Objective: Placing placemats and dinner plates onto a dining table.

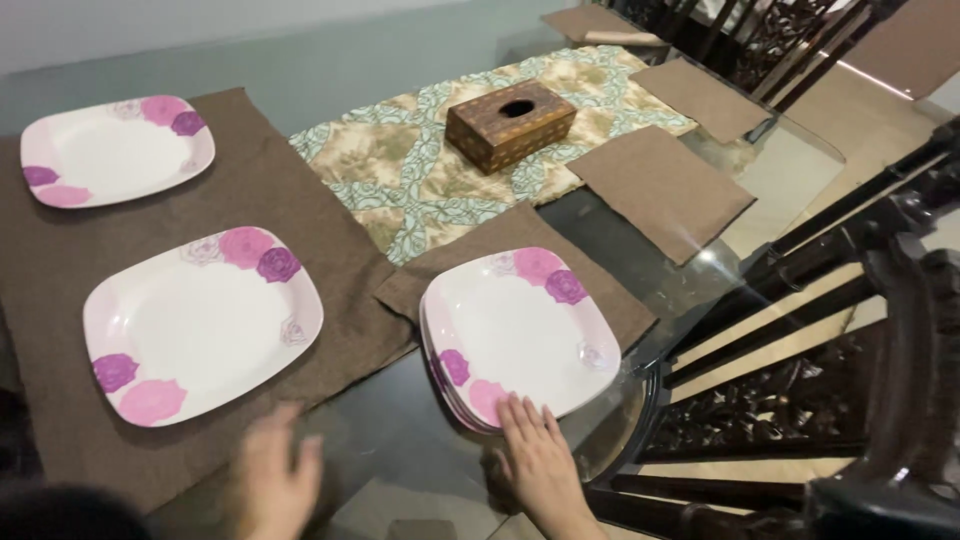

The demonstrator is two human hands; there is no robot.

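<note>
The right hand (pixel 540 462) lies flat with fingers spread and together on nothing, its fingertips touching the near edge of a small stack of plates (pixel 520 335) sitting at five o'clock from the wooden tissue box (pixel 510 124). The stack, square white plates with pink and purple roses, rests partly on a brown placemat (pixel 615 300) and partly over the bare glass table (pixel 590 235), its near corner off the mat. The left hand (pixel 275 478) is blurred and hovers open, gripping nothing, at six o'clock from a single plate (pixel 203 323) on a larger brown cloth (pixel 280 190); another plate (pixel 117 150) lies at eleven o'clock from that one. A likely risk is that a push from the flat right hand slides the stack unevenly across the mat's edge, so the upper plates shift or knock the glass. A dark carved chair (pixel 880 330) stands close at three o'clock, where an elbow could catch.
</note>
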